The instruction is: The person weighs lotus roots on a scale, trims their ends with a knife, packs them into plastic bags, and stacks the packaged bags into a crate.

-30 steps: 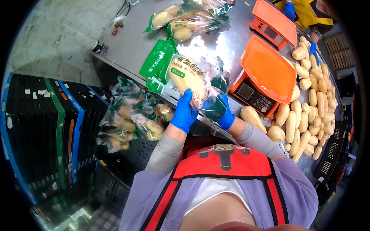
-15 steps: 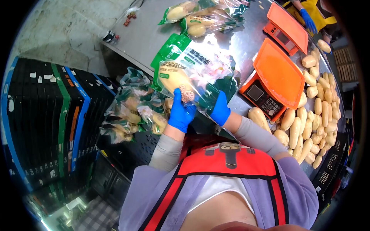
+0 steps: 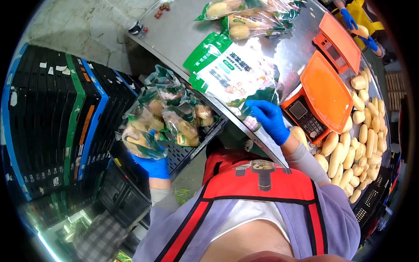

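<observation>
While left grip point(image 3: 152, 167) clamps filled bag point(image 3: 139, 142) beyond table edge point(image 3: 162, 59), right grip point(image 3: 271, 123) hovers near it, closure unclear

Scale point(image 3: 324, 94) perhaps in right hand's point(image 3: 271, 121) way

Filled lotus-root bag point(image 3: 142, 139): clear plastic, dk-grn print, pale segs inside; slanted, in L hand point(image 3: 152, 167), at blk crate point(image 3: 178, 156), right by other filled bags point(image 3: 181, 124). Unfilled printed bags point(image 3: 235, 70): flat on steel tabletop point(image 3: 172, 48), nr edge; grn top band, wht panel, dk lettering, pink flowers; exact no. unclear.
</observation>
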`<action>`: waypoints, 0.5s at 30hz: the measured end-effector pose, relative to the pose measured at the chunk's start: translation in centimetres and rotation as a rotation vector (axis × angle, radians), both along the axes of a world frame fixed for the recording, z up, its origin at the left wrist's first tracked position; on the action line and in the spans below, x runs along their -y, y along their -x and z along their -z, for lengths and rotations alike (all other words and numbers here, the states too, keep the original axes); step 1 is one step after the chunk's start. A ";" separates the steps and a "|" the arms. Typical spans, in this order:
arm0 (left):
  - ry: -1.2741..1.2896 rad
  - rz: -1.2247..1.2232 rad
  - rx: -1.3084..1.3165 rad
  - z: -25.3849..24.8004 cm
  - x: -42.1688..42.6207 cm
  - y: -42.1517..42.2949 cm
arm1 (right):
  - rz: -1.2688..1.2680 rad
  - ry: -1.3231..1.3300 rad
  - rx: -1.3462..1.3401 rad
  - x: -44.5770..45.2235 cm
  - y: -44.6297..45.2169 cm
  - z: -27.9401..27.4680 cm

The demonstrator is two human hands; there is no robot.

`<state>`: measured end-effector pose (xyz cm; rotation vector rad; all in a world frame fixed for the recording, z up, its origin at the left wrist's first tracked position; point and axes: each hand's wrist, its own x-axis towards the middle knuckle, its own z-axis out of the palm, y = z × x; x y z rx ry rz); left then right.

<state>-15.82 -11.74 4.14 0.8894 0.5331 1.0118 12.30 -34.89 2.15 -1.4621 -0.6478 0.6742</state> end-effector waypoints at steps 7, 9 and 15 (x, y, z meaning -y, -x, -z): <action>0.588 -0.083 0.123 10.5 0.0 2.4 | 0.077 0.086 -0.149 1.7 -0.2 0.4; 0.782 -0.170 0.033 14.5 -2.2 2.7 | 0.070 0.068 -0.187 1.9 0.0 0.7; -0.717 0.294 -1.554 26.7 -7.1 6.0 | 0.128 0.047 -0.180 4.0 0.4 0.4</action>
